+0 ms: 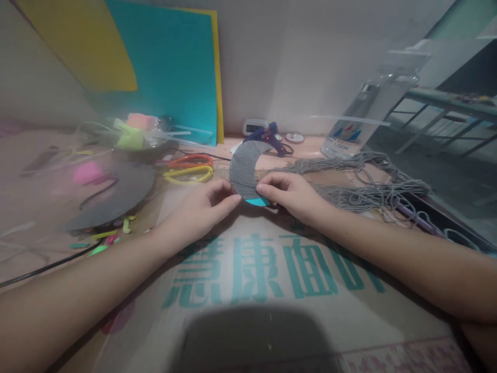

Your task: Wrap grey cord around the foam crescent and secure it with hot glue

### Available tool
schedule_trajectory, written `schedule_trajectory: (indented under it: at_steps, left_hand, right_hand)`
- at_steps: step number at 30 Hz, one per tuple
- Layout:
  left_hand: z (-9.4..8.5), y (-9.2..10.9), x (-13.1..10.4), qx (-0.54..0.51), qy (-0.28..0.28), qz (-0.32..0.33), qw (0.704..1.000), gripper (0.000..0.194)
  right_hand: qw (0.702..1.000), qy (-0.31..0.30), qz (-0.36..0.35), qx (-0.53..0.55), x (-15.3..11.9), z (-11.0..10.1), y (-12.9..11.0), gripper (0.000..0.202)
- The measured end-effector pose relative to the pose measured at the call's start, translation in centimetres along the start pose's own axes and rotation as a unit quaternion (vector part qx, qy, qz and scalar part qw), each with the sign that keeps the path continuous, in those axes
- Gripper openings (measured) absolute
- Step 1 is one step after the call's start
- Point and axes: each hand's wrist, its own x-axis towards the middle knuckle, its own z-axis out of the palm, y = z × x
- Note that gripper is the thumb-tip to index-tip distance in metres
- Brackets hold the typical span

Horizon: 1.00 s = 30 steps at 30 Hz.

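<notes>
A flat crescent wrapped in grey yarn [244, 168] stands raised above the printed board, a bare turquoise strip showing at its lower end. My left hand [217, 202] pinches its lower left edge between thumb and fingers. On the other side, my right hand [287, 192] grips the lower right edge, thumb on the front face; some of its fingers are hidden behind the piece. A loose bundle of grey yarn [345, 194] lies to the right, just beyond my right hand.
A blue glue gun [272, 137] lies behind the crescent. Orange-handled scissors [190, 160] and yellow-handled scissors [190, 175] rest left of it. A clear bottle [347, 129] stands back right. Turquoise card [166, 67] leans on the wall. A grey curved piece [124, 197] is at left.
</notes>
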Motion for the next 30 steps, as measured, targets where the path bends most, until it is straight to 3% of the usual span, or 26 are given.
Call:
schedule_trajectory:
  at_steps: [6,10,14,18,30]
  left_hand:
    - [0.18,-0.14,0.0,-0.141,0.012,-0.053,0.988,0.021]
    - [-0.02,-0.27,0.06,-0.087,0.044,-0.06,0.993,0.029]
    - [-0.19,-0.32,0.1,-0.09,0.055,-0.056,0.993,0.029]
    - [-0.13,-0.48,0.07,-0.089,0.07,-0.066,0.991,0.028]
    - [-0.02,-0.57,0.19,-0.127,0.06,-0.073,0.987,0.027]
  right_hand:
    - [0.997,0.037,-0.018,-0.072,-0.15,0.21,-0.15,0.025]
    - [0.994,0.023,-0.03,-0.098,-0.46,0.34,-0.27,0.025]
    - [0.998,0.004,-0.047,-0.047,-0.54,0.25,-0.28,0.032]
    - [0.997,0.011,-0.06,-0.043,-0.36,0.18,-0.05,0.025]
    - [0.984,0.015,-0.113,-0.135,-0.46,0.15,0.07,0.017]
